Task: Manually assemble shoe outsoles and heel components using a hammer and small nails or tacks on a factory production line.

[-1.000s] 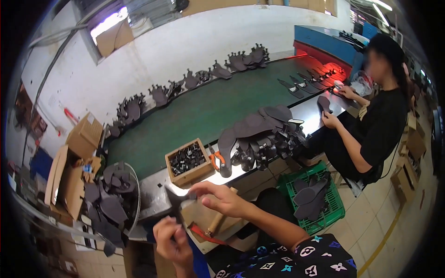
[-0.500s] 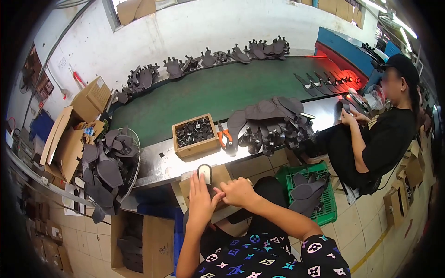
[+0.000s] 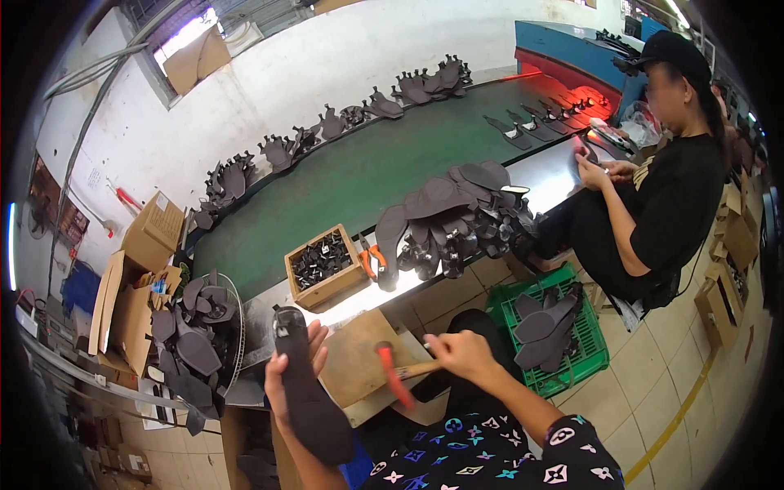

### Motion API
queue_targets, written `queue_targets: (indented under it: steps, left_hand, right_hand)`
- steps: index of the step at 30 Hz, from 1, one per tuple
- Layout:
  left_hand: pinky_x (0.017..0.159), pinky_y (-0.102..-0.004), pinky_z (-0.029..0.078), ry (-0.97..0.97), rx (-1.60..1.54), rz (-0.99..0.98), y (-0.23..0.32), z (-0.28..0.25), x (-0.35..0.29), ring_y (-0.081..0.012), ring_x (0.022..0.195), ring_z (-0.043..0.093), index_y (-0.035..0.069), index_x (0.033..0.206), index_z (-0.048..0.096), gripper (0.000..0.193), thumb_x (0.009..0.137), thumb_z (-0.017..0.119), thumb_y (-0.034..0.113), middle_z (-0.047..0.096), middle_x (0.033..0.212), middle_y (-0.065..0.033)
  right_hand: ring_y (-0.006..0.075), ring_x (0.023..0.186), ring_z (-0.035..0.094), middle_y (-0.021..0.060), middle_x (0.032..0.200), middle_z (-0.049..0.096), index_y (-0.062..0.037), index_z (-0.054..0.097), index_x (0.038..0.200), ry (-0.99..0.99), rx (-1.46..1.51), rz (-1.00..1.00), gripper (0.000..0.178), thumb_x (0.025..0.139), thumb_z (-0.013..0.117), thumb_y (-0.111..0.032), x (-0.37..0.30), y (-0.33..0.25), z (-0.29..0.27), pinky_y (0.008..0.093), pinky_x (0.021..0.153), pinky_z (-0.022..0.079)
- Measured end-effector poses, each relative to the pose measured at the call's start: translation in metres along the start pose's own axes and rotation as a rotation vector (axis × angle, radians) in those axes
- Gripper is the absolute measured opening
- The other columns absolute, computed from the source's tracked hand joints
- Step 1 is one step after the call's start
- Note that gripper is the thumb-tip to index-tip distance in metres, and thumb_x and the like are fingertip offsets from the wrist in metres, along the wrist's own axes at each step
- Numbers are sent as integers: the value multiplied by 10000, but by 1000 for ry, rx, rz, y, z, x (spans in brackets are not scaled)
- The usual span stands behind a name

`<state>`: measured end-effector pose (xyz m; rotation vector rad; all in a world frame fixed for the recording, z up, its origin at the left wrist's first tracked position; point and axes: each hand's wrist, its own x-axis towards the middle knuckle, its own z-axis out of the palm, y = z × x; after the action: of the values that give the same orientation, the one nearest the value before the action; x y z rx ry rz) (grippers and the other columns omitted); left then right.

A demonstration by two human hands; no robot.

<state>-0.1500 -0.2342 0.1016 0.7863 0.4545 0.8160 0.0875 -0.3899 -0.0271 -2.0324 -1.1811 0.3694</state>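
In my left hand (image 3: 282, 384) a long dark grey shoe sole (image 3: 317, 412) stands tilted up, with a shiny black fitting at its top end. The thumb and fingers close around its edges. My right hand (image 3: 464, 356) grips the wooden handle of a hammer (image 3: 415, 371) with a red head. The hammer hangs over a worn wooden board (image 3: 351, 347) in front of me and is slightly smeared by motion. Hammer and sole are apart. Just beyond the board stands a wooden box (image 3: 302, 300) of small black parts.
Orange-handled pliers (image 3: 373, 263) lie between the box and a heap of dark soles (image 3: 445, 204). More soles fill a round basket (image 3: 237, 359) at left and a green crate (image 3: 590, 359) at right. A green conveyor belt (image 3: 359, 171) runs behind. A co-worker (image 3: 678, 196) sits at right.
My left hand has lifted the sole off the board and tilted it up, leftward. My right hand has drawn away to the right, and the hammer now shows. The view has shifted.
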Motion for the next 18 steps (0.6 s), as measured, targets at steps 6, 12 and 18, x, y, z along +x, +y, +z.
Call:
queue_targets:
  steps: [6,12,18]
  left_hand:
    - [1140,-472,267,231,1792,226,-82,-96,14,-394,1438,283,-90,1443,358,761,886,680,318,357,1520,-273]
    - [1146,-549,175,418,1769,288,-61,-76,27,-454,1435,203,18,1486,361,857,834,737,427,326,1524,-269]
    - [805,-440,519,87,1802,684,-20,-57,204,-375,964,652,20,994,683,149,922,577,96,685,982,-185]
  right_hand:
    - [195,571,614,83,646,634,-13,662,836,-209,581,36,343,938,626,-339,-83,47,-43,332,593,492]
    - [82,538,576,7,642,626,22,720,989,-290,847,502,205,849,757,-122,-119,18,-69,257,540,481]
    - [42,496,385,-33,542,449,-27,696,1180,-191,742,17,284,903,681,-88,-95,-4,-50,244,473,347]
